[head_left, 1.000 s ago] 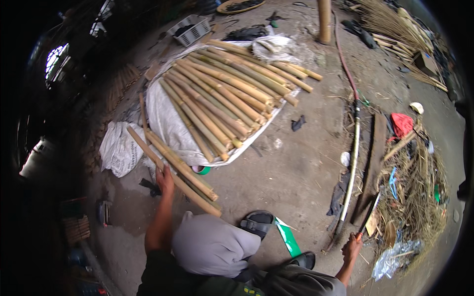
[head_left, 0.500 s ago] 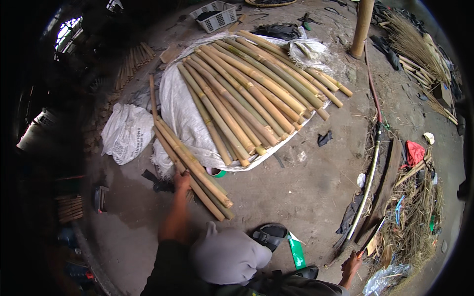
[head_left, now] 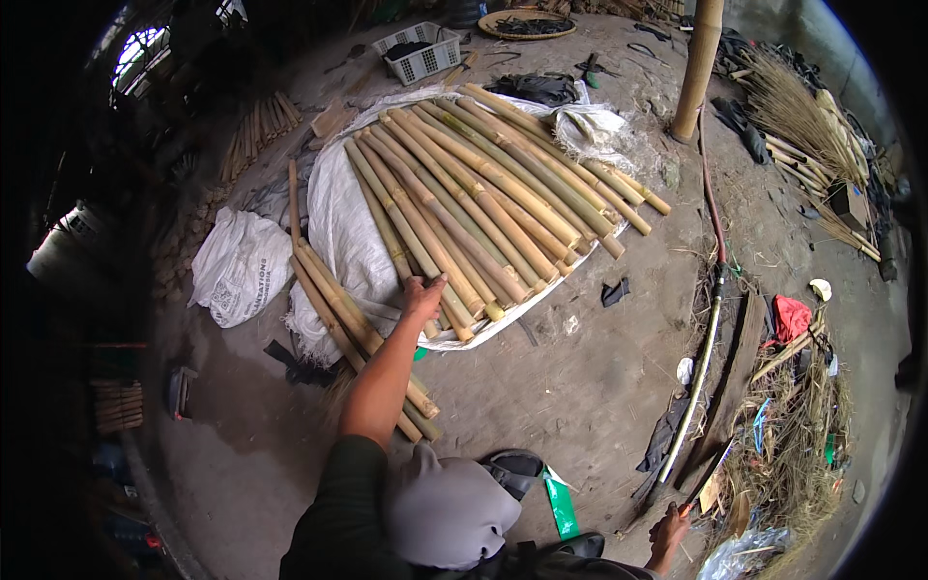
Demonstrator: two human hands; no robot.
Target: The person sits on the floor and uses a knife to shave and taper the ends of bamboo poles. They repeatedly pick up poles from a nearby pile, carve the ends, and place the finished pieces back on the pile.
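left hand, fingers curled over the near end of a tan bamboo pole, at frame centre, within the row of long yellow-green bamboo poles lying on a white woven plastic sheet. right hand, lower right, closed on a thin stick; grip detail unclear.

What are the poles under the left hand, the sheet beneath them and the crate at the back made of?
Poles: bamboo by the look, tan-green stems with ringed nodes, matt and uncoated. The left hand rests on their near ends.
Sheet: probably woven plastic sacking, white, creased, slightly shiny.
Crate: likely moulded plastic, pale, with latticed walls.
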